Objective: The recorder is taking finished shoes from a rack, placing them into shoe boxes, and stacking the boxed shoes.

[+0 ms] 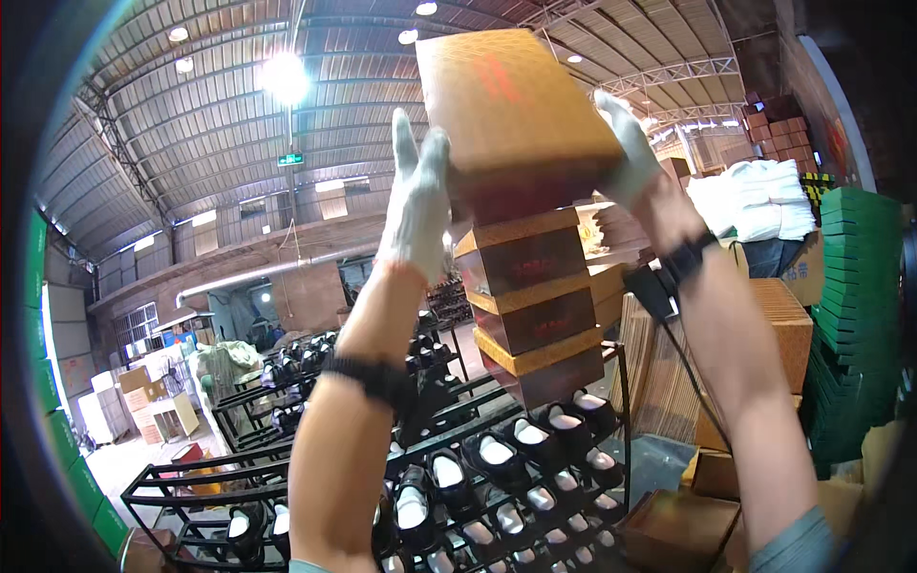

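A shoebox [521, 100] with a tan patterned lid and dark reddish sides is raised in front of me, between both hands. My left hand [417, 196], in a white glove, presses against its left side, fingers pointing up. At the right side my right hand [626, 148], also gloved, grips the box, partly hidden behind its corner. Below stands a stack of shoeboxes [544, 320] with tan lids and dark sides. Whether the raised box touches the top of the stack I cannot tell. Black shoes [497, 454] with white insides sit in rows beneath the stack.
A black metal rack [181, 497] carries the shoes. On the right are flattened cardboard sheets [659, 377], brown cartons [778, 320], a white bundle [755, 201] and a tall stack of green trays [841, 286]. A dark cord [693, 368] hangs by my right forearm.
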Tool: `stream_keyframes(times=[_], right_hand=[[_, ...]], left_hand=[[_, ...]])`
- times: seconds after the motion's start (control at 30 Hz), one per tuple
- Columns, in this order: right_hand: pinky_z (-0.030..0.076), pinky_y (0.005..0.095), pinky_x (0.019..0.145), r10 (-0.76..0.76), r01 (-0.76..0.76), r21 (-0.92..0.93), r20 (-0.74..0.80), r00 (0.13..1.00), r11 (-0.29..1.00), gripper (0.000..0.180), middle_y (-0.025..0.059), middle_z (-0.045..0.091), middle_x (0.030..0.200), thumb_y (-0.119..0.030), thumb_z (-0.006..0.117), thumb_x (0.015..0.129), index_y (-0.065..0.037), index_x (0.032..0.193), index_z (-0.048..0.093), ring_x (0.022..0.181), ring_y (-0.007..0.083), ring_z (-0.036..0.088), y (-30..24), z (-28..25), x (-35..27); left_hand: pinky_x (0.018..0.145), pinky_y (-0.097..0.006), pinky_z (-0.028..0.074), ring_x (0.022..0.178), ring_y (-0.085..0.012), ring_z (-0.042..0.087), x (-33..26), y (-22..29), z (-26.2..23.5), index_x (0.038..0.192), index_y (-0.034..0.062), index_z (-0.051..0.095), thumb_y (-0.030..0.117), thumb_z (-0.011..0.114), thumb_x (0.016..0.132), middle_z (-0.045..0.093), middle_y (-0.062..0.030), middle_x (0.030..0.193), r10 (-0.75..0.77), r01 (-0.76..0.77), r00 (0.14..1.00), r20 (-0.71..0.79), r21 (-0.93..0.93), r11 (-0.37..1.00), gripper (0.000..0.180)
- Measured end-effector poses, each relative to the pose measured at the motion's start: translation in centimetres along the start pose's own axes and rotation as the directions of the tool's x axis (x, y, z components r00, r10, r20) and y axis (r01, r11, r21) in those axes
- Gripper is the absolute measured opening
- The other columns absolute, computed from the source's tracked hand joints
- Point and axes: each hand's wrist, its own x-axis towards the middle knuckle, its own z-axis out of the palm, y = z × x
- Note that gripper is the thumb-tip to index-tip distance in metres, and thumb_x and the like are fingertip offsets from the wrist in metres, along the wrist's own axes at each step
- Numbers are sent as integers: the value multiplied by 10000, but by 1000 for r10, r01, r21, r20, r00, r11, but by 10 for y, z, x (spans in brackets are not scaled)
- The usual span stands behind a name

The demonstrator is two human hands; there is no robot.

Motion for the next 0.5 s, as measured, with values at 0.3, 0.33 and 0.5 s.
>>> stream_keyframes(times=[0.3, 0.33, 0.5], right_hand=[[445, 506, 1263, -279, 32, -996, 54, 959, -81, 612, 275, 553, 1645, -314, 476, 1120, -137, 1705, 474, 1484, 444, 563, 102, -43, 101], [445, 506, 1263, -281, 21, -996, 45, 959, -89, 612, 275, 553, 1645, -314, 476, 1120, -137, 1705, 474, 1484, 444, 563, 100, -56, 103], [532, 555, 1085, -157, 374, -589, 658, 737, -716, 167, 192, 736, 1297, -90, 568, 969, -63, 994, 731, 1190, 415, 663, 141, -68, 88]], left_hand=[[1284, -459, 418, 1496, -424, 557, 116, -55, -39, 1472, 22, 645, 284, 460, 1186, 634, -262, 1543, 121, -447, 879, 462, 885, -130, 429], [1220, -516, 462, 1386, -464, 593, 112, -62, -33, 1357, 16, 660, 250, 413, 1188, 652, -267, 1430, 161, -462, 875, 456, 887, -2, 380], [1227, -504, 475, 1522, -487, 506, 39, -111, -112, 1522, -3, 603, 386, 521, 1169, 525, -292, 1658, 349, -275, 909, 229, 958, 87, 532]])
